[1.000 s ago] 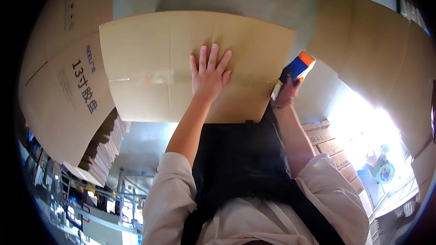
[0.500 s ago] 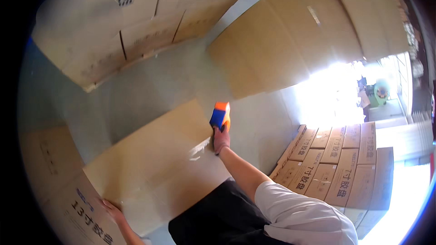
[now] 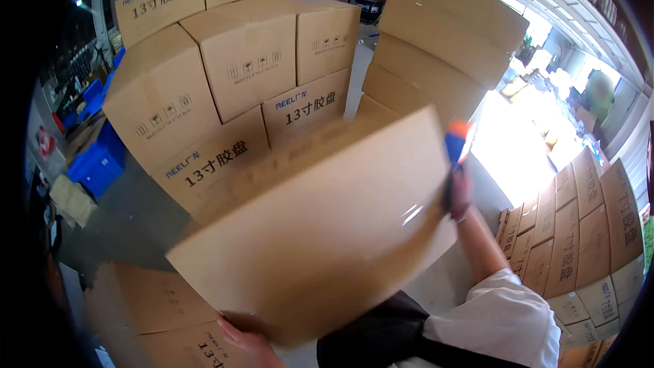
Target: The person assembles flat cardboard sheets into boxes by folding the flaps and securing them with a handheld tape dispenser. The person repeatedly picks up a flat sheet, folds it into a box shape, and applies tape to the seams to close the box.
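A large brown cardboard box (image 3: pixel 320 225) is tilted up in front of me, its broad face toward me, with shiny strips of clear tape near its right side. My left hand (image 3: pixel 246 341) supports its lower left edge, partly hidden at the bottom of the view. At the box's right edge, my right hand (image 3: pixel 459 194), apparently in a dark reddish glove, is closed around a blue and orange tape dispenser (image 3: pixel 458 140). That hand presses along the box's side. Both the hand and the dispenser are blurred.
Stacked printed cartons (image 3: pixel 248 48) stand ahead, with plain cartons (image 3: pixel 443 27) right of them. Another carton (image 3: pixel 163 293) lies at lower left. Smaller cartons (image 3: pixel 565 232) are piled on the right. A blue bin (image 3: pixel 99 163) sits at far left. Bright light comes from the right.
The box has been raised and tilted up, moving right in view with both hands. My view has lifted, showing more of the stacks and the hall beyond.
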Available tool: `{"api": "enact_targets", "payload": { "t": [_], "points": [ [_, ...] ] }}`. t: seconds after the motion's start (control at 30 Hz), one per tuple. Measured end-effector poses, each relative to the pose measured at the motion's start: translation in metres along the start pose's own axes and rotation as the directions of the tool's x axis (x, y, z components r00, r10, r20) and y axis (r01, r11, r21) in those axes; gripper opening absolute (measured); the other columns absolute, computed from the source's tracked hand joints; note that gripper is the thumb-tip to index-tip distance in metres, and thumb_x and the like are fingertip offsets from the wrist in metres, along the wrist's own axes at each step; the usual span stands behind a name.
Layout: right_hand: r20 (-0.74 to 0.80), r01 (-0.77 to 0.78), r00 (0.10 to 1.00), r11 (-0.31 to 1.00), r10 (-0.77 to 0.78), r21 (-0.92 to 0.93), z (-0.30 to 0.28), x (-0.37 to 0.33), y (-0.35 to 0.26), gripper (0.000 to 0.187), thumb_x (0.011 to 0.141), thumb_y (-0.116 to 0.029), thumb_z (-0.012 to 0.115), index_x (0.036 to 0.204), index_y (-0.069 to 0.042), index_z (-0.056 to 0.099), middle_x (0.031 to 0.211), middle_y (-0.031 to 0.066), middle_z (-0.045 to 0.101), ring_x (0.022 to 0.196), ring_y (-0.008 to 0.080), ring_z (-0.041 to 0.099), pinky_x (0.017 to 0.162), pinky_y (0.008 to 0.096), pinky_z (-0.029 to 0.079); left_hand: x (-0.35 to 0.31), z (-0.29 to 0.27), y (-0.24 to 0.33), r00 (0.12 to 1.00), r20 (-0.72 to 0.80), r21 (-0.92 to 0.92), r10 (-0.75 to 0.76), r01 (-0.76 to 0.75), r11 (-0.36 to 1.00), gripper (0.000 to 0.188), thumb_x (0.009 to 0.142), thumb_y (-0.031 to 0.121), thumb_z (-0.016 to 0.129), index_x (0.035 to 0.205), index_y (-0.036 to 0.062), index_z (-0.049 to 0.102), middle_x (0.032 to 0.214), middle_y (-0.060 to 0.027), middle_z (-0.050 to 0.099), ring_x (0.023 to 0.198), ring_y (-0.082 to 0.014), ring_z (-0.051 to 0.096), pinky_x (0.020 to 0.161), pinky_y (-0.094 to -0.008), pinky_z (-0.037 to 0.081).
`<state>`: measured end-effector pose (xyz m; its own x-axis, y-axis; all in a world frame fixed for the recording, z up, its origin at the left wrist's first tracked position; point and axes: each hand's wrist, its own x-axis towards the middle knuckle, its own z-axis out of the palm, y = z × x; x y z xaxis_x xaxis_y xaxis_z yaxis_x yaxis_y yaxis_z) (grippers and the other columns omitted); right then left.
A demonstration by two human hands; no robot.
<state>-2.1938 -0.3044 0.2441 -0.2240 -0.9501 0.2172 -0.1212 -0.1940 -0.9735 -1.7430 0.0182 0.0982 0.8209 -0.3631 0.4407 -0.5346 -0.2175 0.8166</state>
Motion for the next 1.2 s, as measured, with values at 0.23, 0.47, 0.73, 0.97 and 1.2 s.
{"api": "enact_targets", "payload": {
  "t": [0.23,0.47,0.73,0.97,1.2],
  "points": [
    [0.162,0.439,0.236,-0.044,-0.958,-0.897,-0.113,0.047,-0.299,0.035,0.085,-0.008,0.053,0.120,-0.001,0.052,0.116,0.0151,0.056,0.111,0.0299,0.052,0.093,0.0377,0.042,0.144,0.062,0.298,0.978,-0.152,-0.927,0.144,-0.192,0.321,0.057,0.096,0.042,0.041,0.137,0.0026,0.036,0.137,-0.0139,0.042,0.125,-0.0288,0.042,0.103,-0.0421,0.034],
    [0.013,-0.064,-0.170,-0.002,-0.985,-0.998,-0.201,0.168,-0.395,0.046,0.084,-0.024,0.058,0.126,-0.008,0.048,0.125,0.0051,0.054,0.119,0.0217,0.047,0.101,0.0353,0.032,0.264,0.174,0.505,0.892,0.255,-0.940,0.372,0.139,0.311,0.078,0.093,0.053,0.044,0.147,0.0132,0.004,0.151,-0.0143,0.014,0.140,-0.0324,0.013,0.107,-0.0588,0.021],
    [-0.329,0.674,-0.335,0.020,-0.883,-0.739,-0.294,0.342,-0.473,0.031,0.097,-0.020,0.044,0.125,-0.006,0.044,0.117,0.0094,0.057,0.110,0.0168,0.053,0.095,0.0270,0.039,0.284,0.296,0.688,0.756,0.080,-0.995,0.650,0.101,0.006,0.062,0.094,0.038,0.049,0.144,0.0200,0.017,0.145,-0.0108,0.027,0.133,-0.0320,0.027,0.100,-0.0631,0.029],
    [-0.591,0.947,-0.226,-0.317,-0.774,0.054,-0.295,0.439,-0.512,0.028,0.094,-0.020,0.050,0.118,-0.006,0.046,0.109,0.0090,0.059,0.100,0.0190,0.057,0.086,0.0296,0.044,0.325,0.425,0.806,0.688,0.044,-0.999,0.725,0.020,0.042,0.076,0.093,0.030,0.053,0.149,0.0243,0.002,0.150,-0.0094,0.018,0.136,-0.0318,0.025,0.100,-0.0571,0.034],
    [-0.743,0.987,-0.160,-0.095,-0.650,-0.130,-0.260,0.513,-0.479,0.042,0.090,-0.021,0.057,0.126,-0.008,0.039,0.109,0.0127,0.056,0.097,0.0255,0.059,0.081,0.0363,0.050,0.371,0.578,0.888,0.605,0.009,-0.978,0.796,-0.162,0.135,0.076,0.091,0.034,0.055,0.151,0.0232,0.010,0.146,-0.0025,0.032,0.125,-0.0204,0.041,0.095,-0.0372,0.035]
  ]
}}
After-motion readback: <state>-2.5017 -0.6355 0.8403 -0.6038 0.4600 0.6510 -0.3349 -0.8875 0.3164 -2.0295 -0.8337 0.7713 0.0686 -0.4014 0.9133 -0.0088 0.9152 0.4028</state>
